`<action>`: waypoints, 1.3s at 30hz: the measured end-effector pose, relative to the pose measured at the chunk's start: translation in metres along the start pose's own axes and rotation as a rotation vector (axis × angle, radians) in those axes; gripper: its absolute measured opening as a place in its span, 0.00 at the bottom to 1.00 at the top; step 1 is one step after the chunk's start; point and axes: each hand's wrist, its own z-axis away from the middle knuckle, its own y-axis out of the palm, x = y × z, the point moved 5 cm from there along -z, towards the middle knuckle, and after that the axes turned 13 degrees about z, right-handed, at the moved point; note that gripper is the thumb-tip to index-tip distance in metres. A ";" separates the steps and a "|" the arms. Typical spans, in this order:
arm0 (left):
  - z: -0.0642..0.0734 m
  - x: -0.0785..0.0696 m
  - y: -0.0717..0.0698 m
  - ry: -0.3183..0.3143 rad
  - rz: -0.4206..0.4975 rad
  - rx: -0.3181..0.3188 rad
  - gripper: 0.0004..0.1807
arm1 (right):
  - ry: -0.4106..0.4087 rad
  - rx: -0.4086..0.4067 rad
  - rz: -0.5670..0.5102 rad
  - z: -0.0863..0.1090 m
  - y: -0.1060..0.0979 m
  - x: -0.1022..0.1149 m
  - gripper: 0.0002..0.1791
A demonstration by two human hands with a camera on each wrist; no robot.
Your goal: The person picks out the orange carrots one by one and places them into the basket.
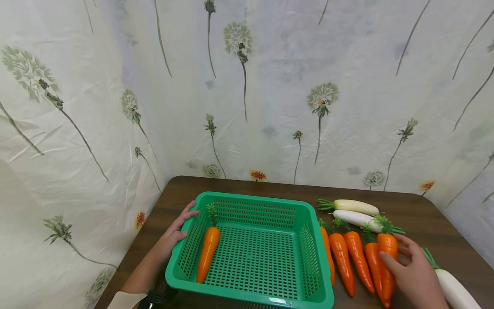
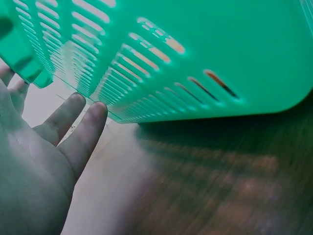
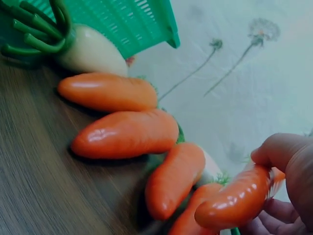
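1. My right hand point(image 1: 418, 270) is clamped on one carrot point(image 1: 387, 245): the thumb is on one side of it, the fingers are on the other.
2. This carrot is well to the right of the green basket point(image 1: 251, 295), at the end of a row, and in the head view it overlaps its neighbour. I cannot tell whether it touches the counter point(image 1: 409, 210).
3. My left hand point(image 1: 167, 243) rests at the left side of the basket, with the fingers quite straight and apart.
4. A second carrot point(image 1: 209, 249) lies inside the basket, along the left wall, its leafy top toward the far side.
5. Four more carrots point(image 1: 341, 262) lie between the basket and my right hand; the basket hides part of the nearest one.
6. Two radishes point(image 1: 355, 207) lie side by side beyond these carrots, and a third radish point(image 1: 457, 289) is just to the right of my right hand.
7. Behind the counter I see a pale cloth point(image 1: 270, 141) with printed flowers.
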 end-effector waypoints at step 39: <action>-0.001 0.000 0.000 0.003 0.028 0.019 0.31 | 0.014 0.123 -0.214 0.029 0.024 0.066 0.54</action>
